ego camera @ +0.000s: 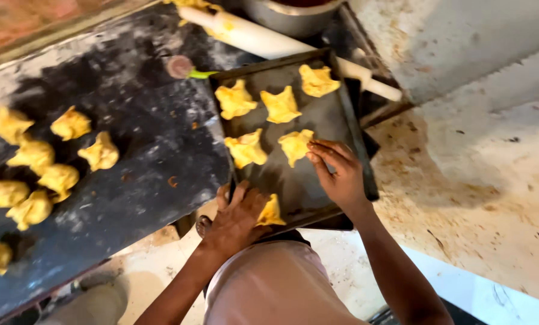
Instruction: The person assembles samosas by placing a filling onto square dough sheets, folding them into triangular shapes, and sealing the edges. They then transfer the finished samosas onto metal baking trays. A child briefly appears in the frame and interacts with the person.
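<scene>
Tray holding six dumplings, left hand fingers pinching one, right hand fingers spread.

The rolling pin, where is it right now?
In the head view the rolling pin lies at the top, slanting along the far edge of the dark baking tray, next to a metal pot.

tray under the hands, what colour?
Dark grey to black metal tray, dusted with flour, holding yellow dough pieces. Shows best in the head view, the only one.
</scene>
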